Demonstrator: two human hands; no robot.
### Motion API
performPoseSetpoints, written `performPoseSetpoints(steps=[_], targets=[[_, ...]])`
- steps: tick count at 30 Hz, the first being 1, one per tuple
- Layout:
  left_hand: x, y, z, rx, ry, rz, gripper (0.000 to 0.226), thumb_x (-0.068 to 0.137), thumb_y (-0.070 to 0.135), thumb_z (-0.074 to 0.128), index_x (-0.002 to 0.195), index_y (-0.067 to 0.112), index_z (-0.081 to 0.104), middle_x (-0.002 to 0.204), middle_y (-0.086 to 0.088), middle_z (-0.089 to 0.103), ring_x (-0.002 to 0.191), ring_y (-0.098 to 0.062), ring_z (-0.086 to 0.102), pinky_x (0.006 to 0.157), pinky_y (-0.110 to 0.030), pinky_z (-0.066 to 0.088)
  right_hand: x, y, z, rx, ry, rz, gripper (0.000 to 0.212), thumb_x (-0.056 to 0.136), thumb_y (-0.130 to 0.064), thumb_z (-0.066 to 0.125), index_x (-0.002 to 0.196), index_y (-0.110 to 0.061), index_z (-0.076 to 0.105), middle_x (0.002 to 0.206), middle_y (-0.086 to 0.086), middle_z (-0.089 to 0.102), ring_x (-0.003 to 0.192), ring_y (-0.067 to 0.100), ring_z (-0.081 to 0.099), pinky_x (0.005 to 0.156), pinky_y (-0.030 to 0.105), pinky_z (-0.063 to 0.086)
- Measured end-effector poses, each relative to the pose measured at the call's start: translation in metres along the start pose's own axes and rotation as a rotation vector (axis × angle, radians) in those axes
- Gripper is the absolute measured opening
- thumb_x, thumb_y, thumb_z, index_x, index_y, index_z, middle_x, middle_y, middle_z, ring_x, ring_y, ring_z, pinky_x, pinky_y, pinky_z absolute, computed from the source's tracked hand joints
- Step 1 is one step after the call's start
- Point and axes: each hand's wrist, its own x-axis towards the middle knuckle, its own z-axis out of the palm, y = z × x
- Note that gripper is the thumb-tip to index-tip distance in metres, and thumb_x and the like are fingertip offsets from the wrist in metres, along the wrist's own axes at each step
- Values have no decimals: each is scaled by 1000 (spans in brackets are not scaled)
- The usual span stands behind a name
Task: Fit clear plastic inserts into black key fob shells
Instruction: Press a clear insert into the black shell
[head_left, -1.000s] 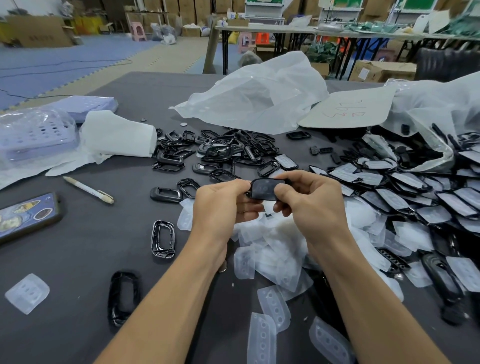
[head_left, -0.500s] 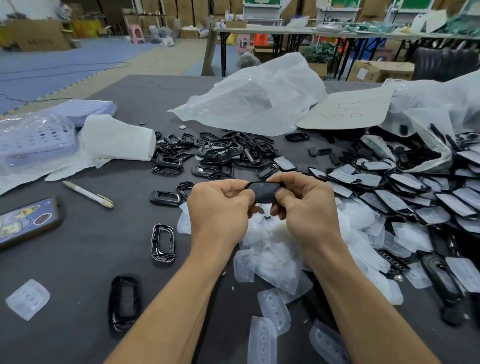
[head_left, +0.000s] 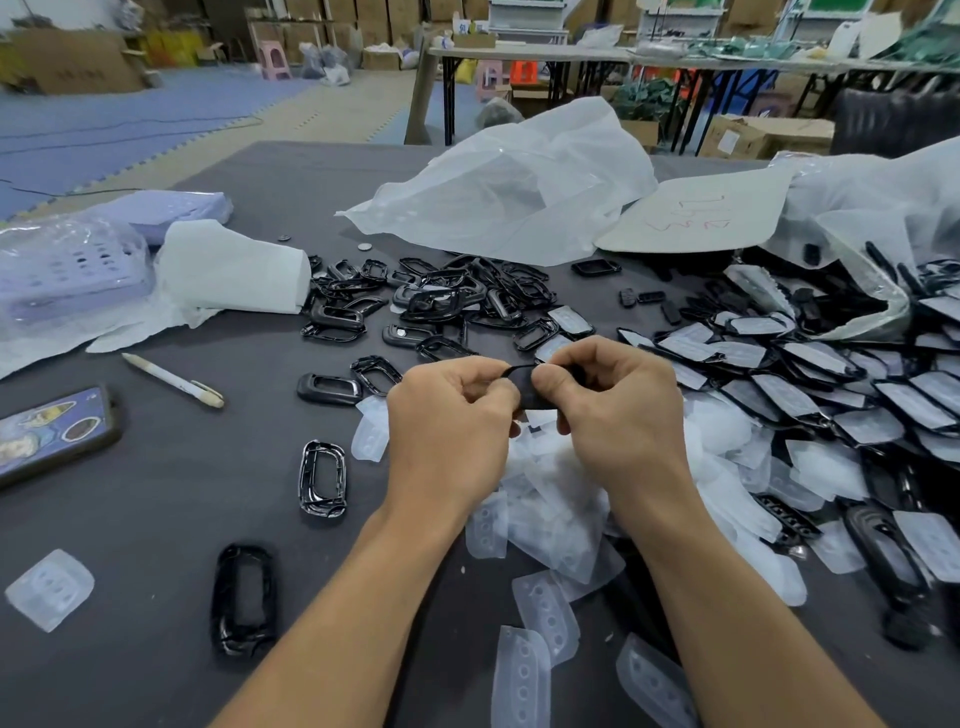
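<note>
Both hands meet at the middle of my view, above the dark grey surface (head_left: 156, 493). My left hand (head_left: 452, 415) and right hand (head_left: 618, 410) each have their fingers (head_left: 597, 364) curled in, pinching one small black plastic key fob shell (head_left: 524, 387) between them. The shell is held up off the surface, mostly hidden by my thumbs and knuckles, so I cannot tell whether an insert sits in it.

Directly below my hands lies a loose heap of clear soft plastic inserts with button dimples (head_left: 550, 514), spilling toward my forearms. One more clear insert (head_left: 49, 590) lies alone at the near left. Beyond my hands a pile of empty glossy black shell frames (head_left: 441, 301) is tangled together, and two single frames (head_left: 322, 478) lie apart on the left. On the right, rows of black shells topped with pale film (head_left: 810, 374) overlap each other.

A white pen (head_left: 174, 381) and a phone in a picture case (head_left: 52, 431) lie at the left. A crumpled translucent white plastic bag (head_left: 514, 192) sits at the far side.
</note>
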Motion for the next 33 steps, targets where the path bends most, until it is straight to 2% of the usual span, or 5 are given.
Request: performPoseSetpoints(steps=[9,13,16,28,33], targets=[[8,1,-8,-185,-185,-135,39,63,6,53,76,23,85,70,-8,77,60,-21,73,56,-28,57,3,0,-2,56,-4,0,17,83,-11,82,70,-17,72,54,-3,63,45,13,53,49,25,44],[7,3,-7,-180,-103,-95,27,74,12,67,70,34,83,67,-3,77,59,-21,74,58,-27,59,3,1,-1,56,-15,-3,17,84,-12,82,71,-18,72,56,-1,65,48,15,55,52,30,45],[7,2,-5,-110,-87,-39,46,84,6,78,67,49,78,66,2,77,60,-17,76,57,-24,60,3,2,-1,75,-28,-8,17,84,-11,82,71,-17,72,58,-1,66,49,15,56,53,30,47],[9,4,-2,-71,47,-100,49,78,3,82,60,48,76,55,-1,72,53,-22,73,53,-31,63,3,2,-1,234,-54,60,29,94,5,64,78,-16,77,62,4,69,44,17,57,44,21,44],[12,1,-7,-155,-98,-187,33,83,-3,74,64,23,82,61,-12,74,51,-22,69,52,-29,57,3,3,-1,174,-40,39,28,94,1,65,79,-19,78,58,2,67,45,16,57,46,21,43]])
